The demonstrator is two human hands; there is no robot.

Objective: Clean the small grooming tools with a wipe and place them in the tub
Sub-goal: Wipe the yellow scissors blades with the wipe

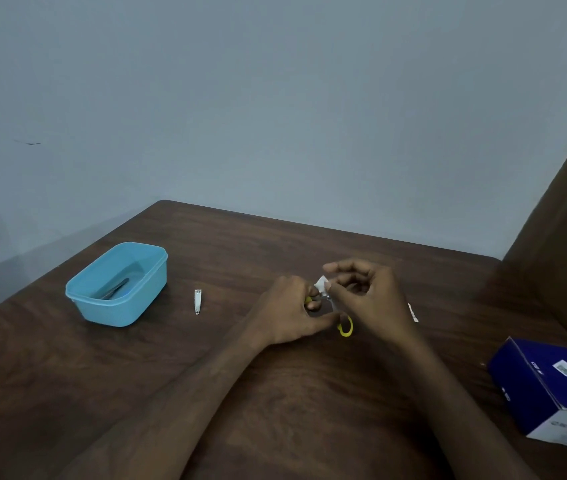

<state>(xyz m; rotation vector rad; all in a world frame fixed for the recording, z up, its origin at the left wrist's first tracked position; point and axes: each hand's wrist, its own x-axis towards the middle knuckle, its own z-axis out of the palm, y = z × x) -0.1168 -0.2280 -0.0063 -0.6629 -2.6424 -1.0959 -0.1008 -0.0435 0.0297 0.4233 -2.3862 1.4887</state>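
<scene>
My left hand (290,311) grips small scissors with yellow handles (345,328) just above the table's middle. My right hand (366,295) pinches a small white wipe (321,283) against the scissors' metal part. The blades are mostly hidden by my fingers. A silver nail clipper (197,301) lies on the table to the left of my hands. Further left stands the light blue tub (84,303), with a dark metal tool (117,289) lying inside it.
A dark blue and white box (552,386) sits at the right edge of the brown wooden table (67,375). A small white scrap (413,311) lies behind my right hand. A brown panel rises at the right; a grey wall is behind.
</scene>
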